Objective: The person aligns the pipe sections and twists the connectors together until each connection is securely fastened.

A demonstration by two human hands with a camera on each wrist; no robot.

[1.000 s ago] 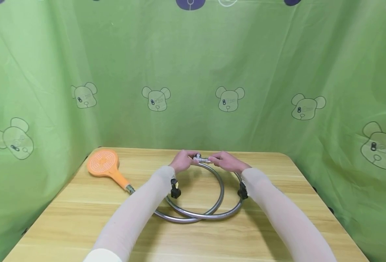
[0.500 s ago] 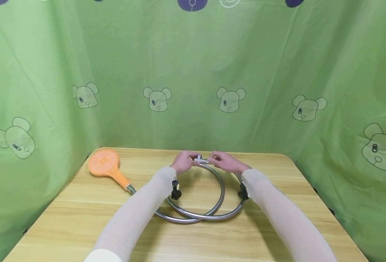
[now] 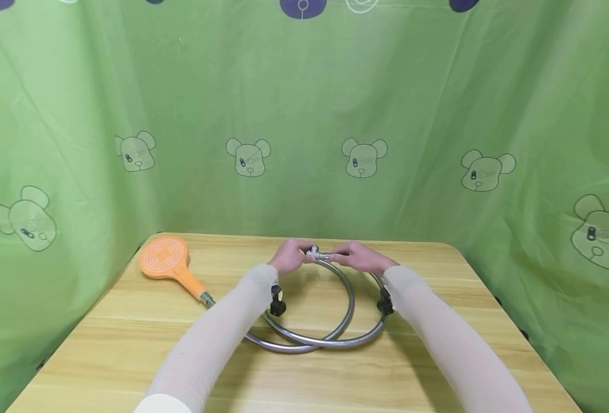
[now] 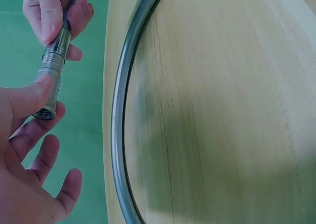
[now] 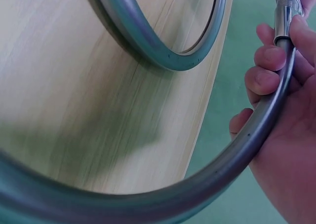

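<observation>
Near the table's far edge my left hand (image 3: pixel 289 256) pinches a short silvery metal pipe fitting (image 3: pixel 314 252) between thumb and forefinger. In the left wrist view this fitting (image 4: pixel 48 83) has an open lower end, and its other fingers spread loosely. My right hand (image 3: pixel 360 256) holds the metal end nut (image 4: pixel 59 41) of the grey shower hose (image 3: pixel 349 298), its fingers curled round hose and nut in the right wrist view. Screw threads show between nut and fitting, which lie in line. An orange shower head (image 3: pixel 163 257) is joined to the hose's other end, lying at the left.
The hose lies in overlapping loops on the wooden table (image 3: pixel 304 384), under and between both forearms. A green curtain (image 3: pixel 304 103) with bear-head prints surrounds the table at the back and sides. Black cameras (image 3: pixel 278 304) sit at the wrists.
My right fingers lifted and bunched half a second ago, then have laid forward again along the nut. More of the nut shows now. The left hand, shower head and hose loops stay nearly still.
</observation>
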